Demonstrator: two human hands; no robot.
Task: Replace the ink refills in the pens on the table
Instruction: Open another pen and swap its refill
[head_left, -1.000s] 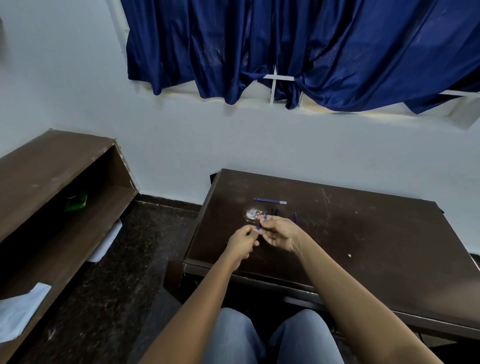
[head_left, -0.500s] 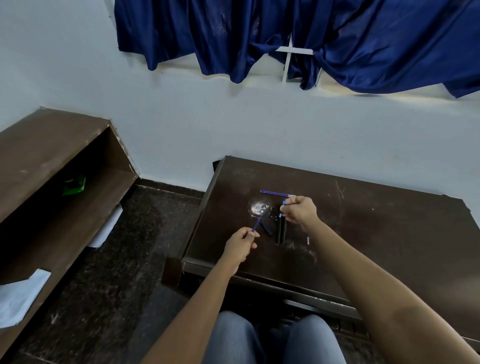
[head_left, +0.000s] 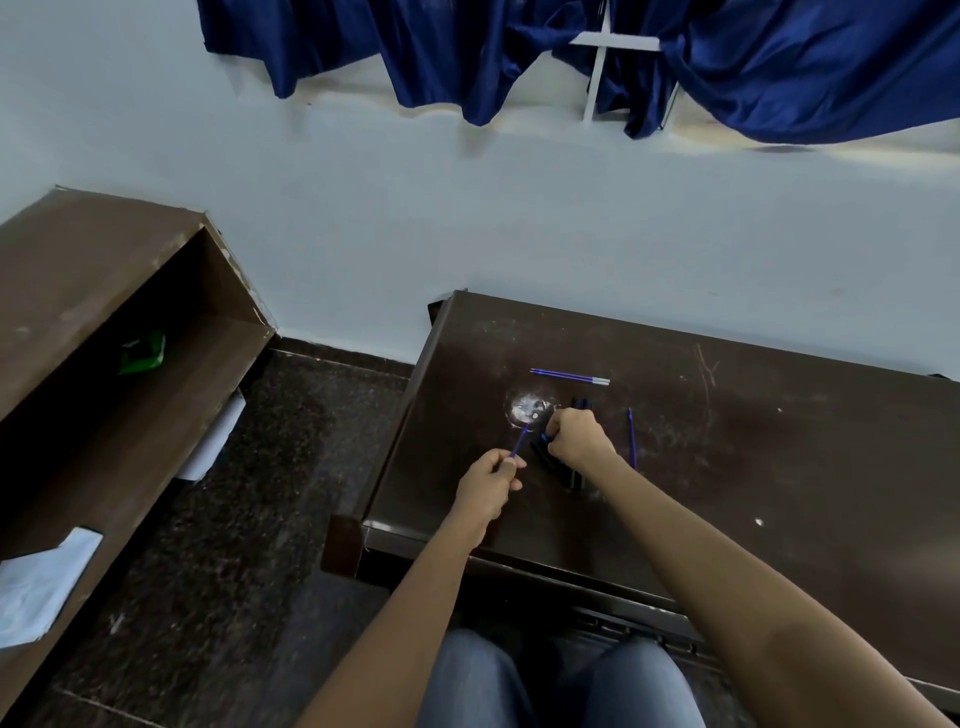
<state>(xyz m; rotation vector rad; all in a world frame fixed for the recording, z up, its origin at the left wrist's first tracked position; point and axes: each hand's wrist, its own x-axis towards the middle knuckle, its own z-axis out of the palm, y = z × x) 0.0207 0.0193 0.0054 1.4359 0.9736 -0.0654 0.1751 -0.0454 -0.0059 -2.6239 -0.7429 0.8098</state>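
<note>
Pinching a thin blue refill in my left hand, tip slanting up toward my right hand, I see that fist closed on a dark pen just beside it, so they meet between my hands.

Both forearms are bare and sleeveless in view, and the legs wear light blue jeans.

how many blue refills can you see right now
3: one refill lies at the far side of the table, one lies right of the right hand, one is held in the left hand. Others may be hidden under the hands.
</note>
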